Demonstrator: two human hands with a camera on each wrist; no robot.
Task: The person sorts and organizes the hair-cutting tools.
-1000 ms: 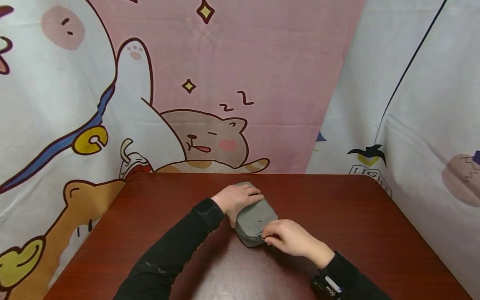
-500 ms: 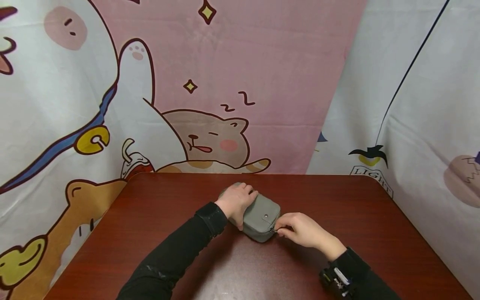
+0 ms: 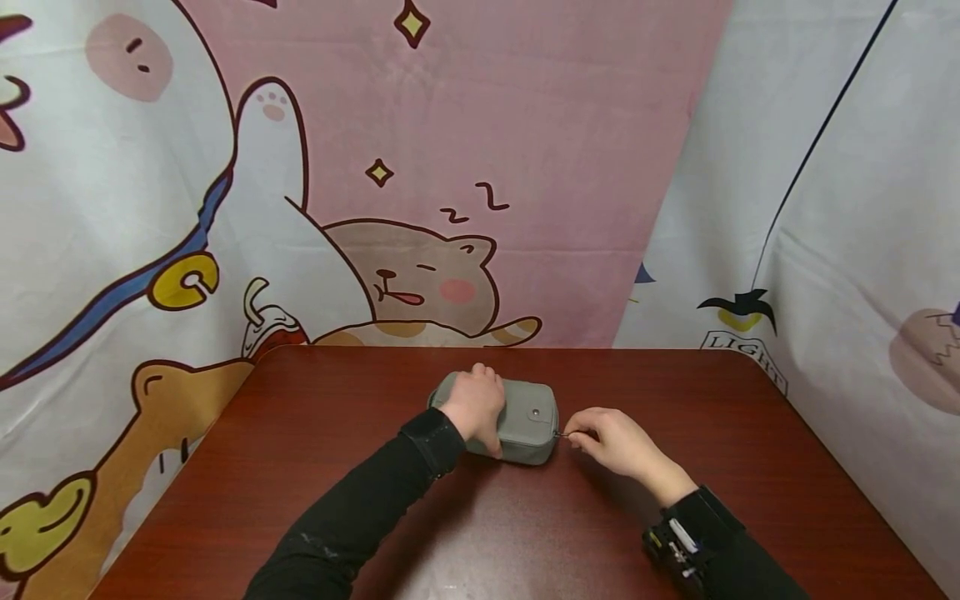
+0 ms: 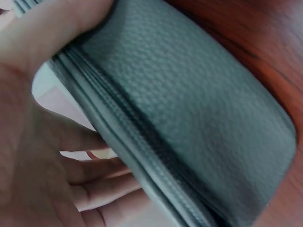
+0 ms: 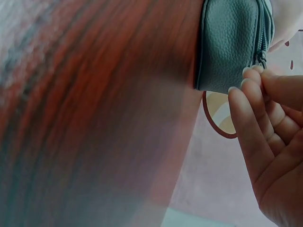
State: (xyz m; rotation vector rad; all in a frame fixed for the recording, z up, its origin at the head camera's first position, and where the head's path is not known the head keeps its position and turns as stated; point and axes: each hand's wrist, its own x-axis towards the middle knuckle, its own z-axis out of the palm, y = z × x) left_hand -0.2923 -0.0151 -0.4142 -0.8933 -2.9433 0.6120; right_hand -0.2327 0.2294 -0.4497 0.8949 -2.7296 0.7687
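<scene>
A grey-green zippered pouch (image 3: 525, 417) with a pebbled surface and a snap tab lies on the table. My left hand (image 3: 477, 406) grips it from above, thumb on the near side and fingers over the top and far side. In the left wrist view, the zipper track (image 4: 137, 132) runs along the pouch's edge beside that thumb. At the pouch's right end, my right hand (image 3: 611, 437) pinches the zipper pull (image 3: 562, 434) between thumb and fingertips. The right wrist view shows the zipper slider (image 5: 260, 57) near the corner, just above the pinching fingertips. Inside of the pouch is hidden.
The reddish-brown wooden table (image 3: 360, 392) extends around the pouch on all sides. Behind it hangs a cartoon-printed cloth (image 3: 570, 167). A small dark device (image 3: 675, 542) is strapped at the right wrist.
The pouch has turned counterclockwise, from slanting toward me to lying nearly sideways. My right hand has moved right and slightly away from me, still pinching the zipper pull; my left hand has kept its grip.
</scene>
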